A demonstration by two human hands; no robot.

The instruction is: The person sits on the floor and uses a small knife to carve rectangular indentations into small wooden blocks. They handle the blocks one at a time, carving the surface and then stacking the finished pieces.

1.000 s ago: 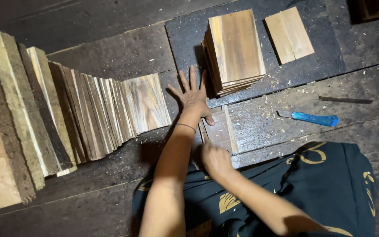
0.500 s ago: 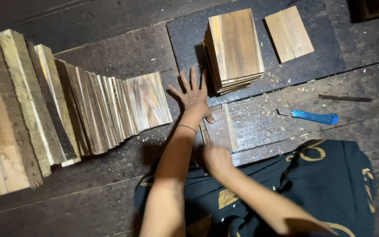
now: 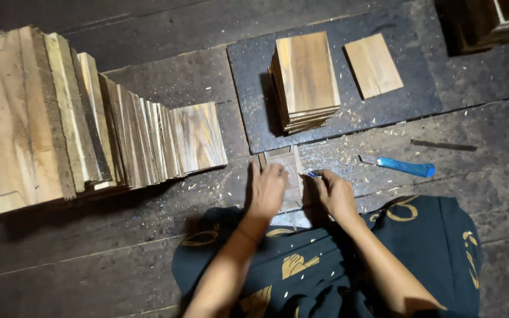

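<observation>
Down on a dark plank floor (image 3: 119, 259), a small wooden piece (image 3: 287, 171) lies flat just ahead of the person's lap. Left hand (image 3: 266, 189) presses on it, fingers together; right hand (image 3: 334, 193) pinches a small blue-tipped tool (image 3: 312, 174) at its edge. Beyond, a stack of cut boards (image 3: 306, 79) and a single board (image 3: 374, 65) sit on a dark mat (image 3: 254, 88); a blue-handled knife (image 3: 399, 166) lies right, fanned boards (image 3: 136, 138) left.
</observation>
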